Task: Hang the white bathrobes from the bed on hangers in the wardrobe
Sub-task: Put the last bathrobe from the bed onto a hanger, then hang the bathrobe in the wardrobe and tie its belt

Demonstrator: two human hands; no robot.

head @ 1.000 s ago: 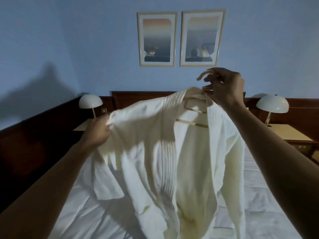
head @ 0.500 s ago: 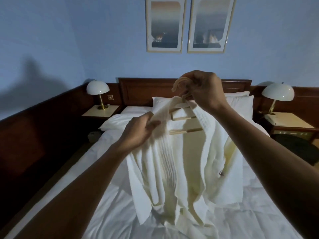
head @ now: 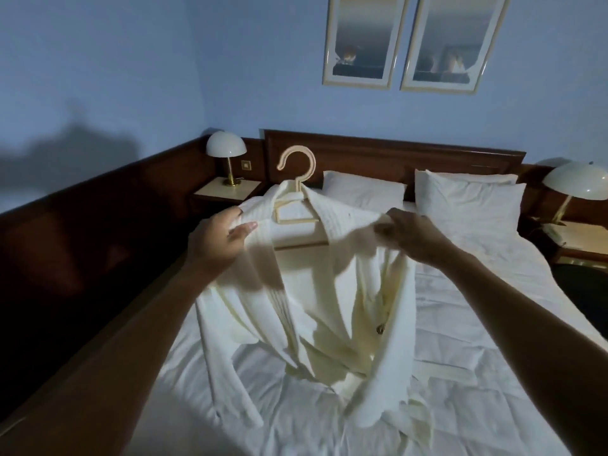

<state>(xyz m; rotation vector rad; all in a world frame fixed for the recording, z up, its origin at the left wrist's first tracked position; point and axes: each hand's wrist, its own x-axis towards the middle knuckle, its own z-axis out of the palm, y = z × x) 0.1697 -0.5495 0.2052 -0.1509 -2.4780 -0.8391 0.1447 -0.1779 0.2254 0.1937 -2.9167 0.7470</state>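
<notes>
1. Here, seen from the person's own head, a white bathrobe (head: pixel 329 274) is held up in front of them over a bed (head: pixel 477 324).
2. The left hand (head: pixel 218 240) has its grip clamped on the bathrobe's shoulder at the left of the view, with the cloth pinched between thumb and fingers.
3. The right hand (head: pixel 413 236) has its grip clamped on the opposite shoulder, where the cloth bunches under the fingers.
4. A pale hanger (head: pixel 297 189) sits inside the collar. Its hook stands up above the neckline, and neither hand touches it.
5. The bathrobe hangs open at the front, and its sleeves and lower part lie crumpled on the white sheet.
6. Behind it, two white pillows (head: pixel 467 199) lean on a dark wooden headboard (head: pixel 394 156).
7. A domed lamp (head: pixel 226 148) stands left of the bed and another lamp stands to the right.
8. Two framed pictures (head: pixel 362 37) hang on the blue wall above.
</notes>
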